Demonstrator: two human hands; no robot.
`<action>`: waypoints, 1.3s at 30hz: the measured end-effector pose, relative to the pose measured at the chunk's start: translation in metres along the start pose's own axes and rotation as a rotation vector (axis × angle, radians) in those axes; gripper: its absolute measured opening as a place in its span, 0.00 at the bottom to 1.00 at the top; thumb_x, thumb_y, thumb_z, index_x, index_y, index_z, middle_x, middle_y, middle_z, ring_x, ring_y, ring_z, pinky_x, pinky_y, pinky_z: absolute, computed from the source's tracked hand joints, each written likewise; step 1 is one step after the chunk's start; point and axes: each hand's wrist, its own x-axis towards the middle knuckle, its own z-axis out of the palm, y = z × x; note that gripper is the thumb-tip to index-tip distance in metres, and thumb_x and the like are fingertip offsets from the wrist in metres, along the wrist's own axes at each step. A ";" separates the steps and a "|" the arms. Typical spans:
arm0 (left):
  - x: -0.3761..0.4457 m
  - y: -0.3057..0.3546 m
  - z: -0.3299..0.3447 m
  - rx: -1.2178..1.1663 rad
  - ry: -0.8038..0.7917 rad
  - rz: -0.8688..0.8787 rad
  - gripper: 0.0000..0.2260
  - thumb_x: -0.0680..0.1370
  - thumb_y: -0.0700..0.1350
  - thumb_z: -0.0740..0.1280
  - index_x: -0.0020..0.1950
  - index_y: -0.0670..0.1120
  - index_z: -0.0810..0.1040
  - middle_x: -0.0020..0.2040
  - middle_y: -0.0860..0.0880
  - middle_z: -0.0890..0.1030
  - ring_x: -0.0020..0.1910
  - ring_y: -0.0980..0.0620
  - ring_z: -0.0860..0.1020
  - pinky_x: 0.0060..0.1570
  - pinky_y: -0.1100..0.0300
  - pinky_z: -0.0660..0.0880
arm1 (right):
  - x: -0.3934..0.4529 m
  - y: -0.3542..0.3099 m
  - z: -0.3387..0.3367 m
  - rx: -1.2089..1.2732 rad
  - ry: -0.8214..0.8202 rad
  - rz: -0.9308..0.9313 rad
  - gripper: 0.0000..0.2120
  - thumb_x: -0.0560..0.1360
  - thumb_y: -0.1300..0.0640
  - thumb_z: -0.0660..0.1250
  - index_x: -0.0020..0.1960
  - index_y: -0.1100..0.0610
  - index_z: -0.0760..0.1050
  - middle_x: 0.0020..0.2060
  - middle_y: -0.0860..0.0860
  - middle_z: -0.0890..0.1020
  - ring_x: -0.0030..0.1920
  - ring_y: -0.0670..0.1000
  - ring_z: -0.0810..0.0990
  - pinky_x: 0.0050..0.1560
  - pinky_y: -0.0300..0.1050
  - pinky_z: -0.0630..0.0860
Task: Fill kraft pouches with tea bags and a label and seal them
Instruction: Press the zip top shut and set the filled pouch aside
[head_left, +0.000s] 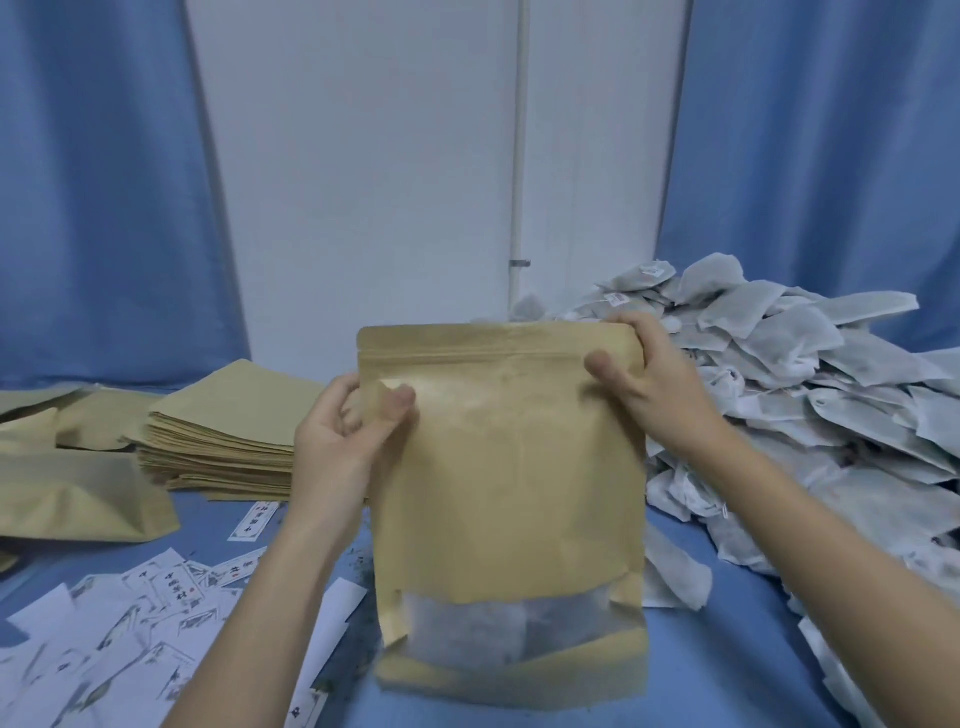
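Note:
A kraft pouch (506, 467) stands upright in the middle of the blue table, tea bags showing through its clear window (498, 636) near the bottom. My left hand (348, 441) grips the pouch's left edge just below the zip strip, thumb on the front. Its upper right corner is pinched by my right hand (649, 374), thumb on the front and fingers behind. The pouch's top edge looks flat and closed. A big heap of white tea bags (810, 395) lies to the right. Printed paper labels (156, 597) are scattered at the lower left.
A stack of flat empty kraft pouches (228, 431) sits left of centre. Filled pouches (78, 499) lie at the far left. Blue curtains and a white wall stand behind the table (727, 649). Loose tea crumbs dot the cloth near the pouch.

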 end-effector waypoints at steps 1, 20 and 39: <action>-0.004 -0.007 -0.005 -0.005 -0.042 -0.056 0.15 0.62 0.52 0.77 0.47 0.54 0.81 0.45 0.51 0.85 0.41 0.55 0.82 0.40 0.63 0.78 | -0.010 0.010 0.005 0.188 -0.059 0.085 0.28 0.63 0.39 0.71 0.59 0.47 0.68 0.39 0.41 0.83 0.41 0.33 0.79 0.40 0.27 0.72; 0.003 0.023 -0.056 -0.454 -0.024 -0.384 0.17 0.74 0.54 0.62 0.52 0.46 0.83 0.46 0.47 0.85 0.43 0.50 0.83 0.40 0.60 0.79 | -0.045 0.020 0.094 1.134 -0.251 0.559 0.16 0.77 0.60 0.60 0.63 0.64 0.73 0.56 0.61 0.80 0.51 0.58 0.82 0.41 0.47 0.80; 0.033 0.008 -0.159 -0.538 0.380 -0.468 0.11 0.83 0.44 0.54 0.53 0.44 0.75 0.41 0.46 0.81 0.35 0.51 0.82 0.32 0.61 0.78 | 0.014 -0.160 0.374 0.946 -0.579 0.818 0.13 0.78 0.47 0.61 0.50 0.57 0.68 0.47 0.58 0.78 0.51 0.59 0.81 0.57 0.53 0.77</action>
